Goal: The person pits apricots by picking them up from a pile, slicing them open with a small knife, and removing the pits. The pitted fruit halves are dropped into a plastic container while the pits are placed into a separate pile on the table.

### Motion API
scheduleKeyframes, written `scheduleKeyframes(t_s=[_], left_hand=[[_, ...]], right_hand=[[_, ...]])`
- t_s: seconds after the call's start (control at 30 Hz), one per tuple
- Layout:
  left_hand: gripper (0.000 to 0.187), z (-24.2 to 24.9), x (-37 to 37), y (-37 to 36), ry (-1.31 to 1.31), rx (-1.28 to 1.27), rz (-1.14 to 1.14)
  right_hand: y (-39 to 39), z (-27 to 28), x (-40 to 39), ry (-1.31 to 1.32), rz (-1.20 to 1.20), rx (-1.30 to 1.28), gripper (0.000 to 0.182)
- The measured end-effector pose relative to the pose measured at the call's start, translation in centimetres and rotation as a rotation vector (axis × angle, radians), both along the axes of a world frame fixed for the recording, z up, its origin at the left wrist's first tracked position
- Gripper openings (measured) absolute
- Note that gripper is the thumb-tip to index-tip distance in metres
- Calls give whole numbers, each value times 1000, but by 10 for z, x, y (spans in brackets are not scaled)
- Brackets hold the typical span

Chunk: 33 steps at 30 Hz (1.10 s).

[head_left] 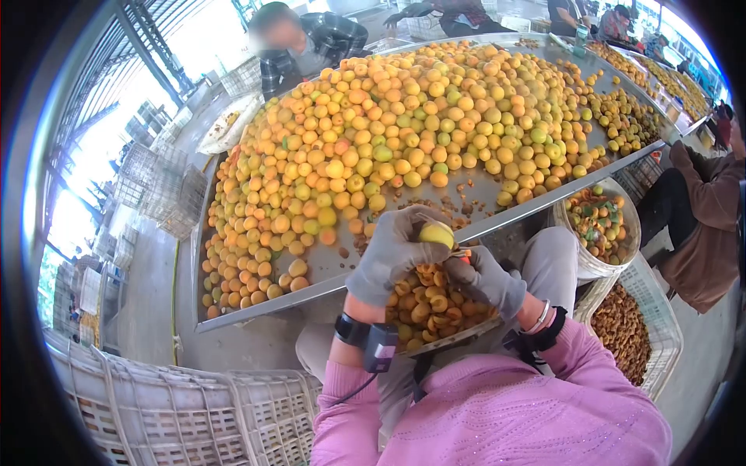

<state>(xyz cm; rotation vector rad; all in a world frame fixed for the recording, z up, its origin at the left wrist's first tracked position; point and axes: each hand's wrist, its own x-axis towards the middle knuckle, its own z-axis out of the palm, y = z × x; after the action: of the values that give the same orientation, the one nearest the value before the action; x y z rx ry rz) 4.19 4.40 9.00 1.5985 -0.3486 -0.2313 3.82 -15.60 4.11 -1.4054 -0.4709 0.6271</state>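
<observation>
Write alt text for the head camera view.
A gloved left hand holds a yellow-green fruit, the gloved right hand close beside it, above a container of cut fruit. Beyond, whole orange-yellow fruit lies heaped on a metal table, with a person opposite.

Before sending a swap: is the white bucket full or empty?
Nearly full, it seems: in the bucket, fruit lies close to the top.

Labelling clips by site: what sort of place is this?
Probably a fruit-processing shed: a broad metal table heaped with apricot-like fruit, stacked crates, and an open framed roof overhead.
</observation>
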Motion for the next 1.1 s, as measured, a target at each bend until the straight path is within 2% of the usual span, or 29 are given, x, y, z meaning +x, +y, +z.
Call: scheduleKeyframes(t_s=[0.07, 0.1, 0.17, 0.3, 0.33, 0.37, 0.4, 0.47, 0.5, 0.57, 0.6, 0.67, 0.83, 0.9, 0.93, 0.97, 1.0, 1.03, 1.07, 1.1], left_hand=[[47, -22, -4, -16, 17, -590, 41], [47, -31, -10, -31, 14, -584, 33], [49, -44, -16, -56, 120, -1005, 248], [45, -38, -13, -49, 117, -942, 299], [43, -33, -9, -38, 25, -796, 232], [41, -27, -4, -29, -66, -650, 160], [41, -18, -2, -23, -64, -651, 155], [40, 2, -2, -14, -38, -380, 63], [40, 8, -1, -9, -36, -382, 64], [39, 20, 3, -1, -56, -112, 42], [39, 26, 7, 4, -57, -115, 42], [33, 38, 13, 13, -127, 303, -68], [30, 48, 12, 22, -107, 345, -134], [31, 38, 14, 23, -68, 319, -122], [31, 23, 16, 23, 6, -9, -41], [33, 8, 18, 22, 72, -335, 38], [33, -8, 19, 20, 46, -328, 39], [32, -26, 18, 16, 117, -370, 178], [32, -37, 16, 11, 191, -414, 314], [32, -42, 13, 7, 157, -163, 294]], right_hand=[[5, 0, 1, -17, -50, 75, 26], [8, 1, 1, -28, -97, 147, 24], [16, -2, 3, -16, -143, 191, 23], [9, -4, 3, 11, -140, 153, 24], [7, 0, 4, 10, -137, 154, 24], [2, 7, 6, -104, -108, 52, 25], [-3, 12, 9, -216, -82, -52, 27], [-7, 16, 12, -246, -67, -70, 27], [-8, 17, 14, -281, -42, -87, 28], [-10, 20, 16, -252, -8, -111, 28], [-12, 21, 17, -224, 23, -133, 29], [-14, 15, 19, -242, 38, -138, 29], [-12, 28, 27, -263, 152, -136, 31], [-14, 37, 31, -13, 232, -239, 27], [-10, 32, 31, -26, 232, -238, 27], [-4, 19, 29, 32, 24, -100, 24], [3, 8, 30, 85, -179, 46, 23], [-2, -3, 37, 166, -142, 150, 19], [6, -4, 39, 138, -135, 163, 19], [15, -5, 39, 27, -269, 160, 17]])
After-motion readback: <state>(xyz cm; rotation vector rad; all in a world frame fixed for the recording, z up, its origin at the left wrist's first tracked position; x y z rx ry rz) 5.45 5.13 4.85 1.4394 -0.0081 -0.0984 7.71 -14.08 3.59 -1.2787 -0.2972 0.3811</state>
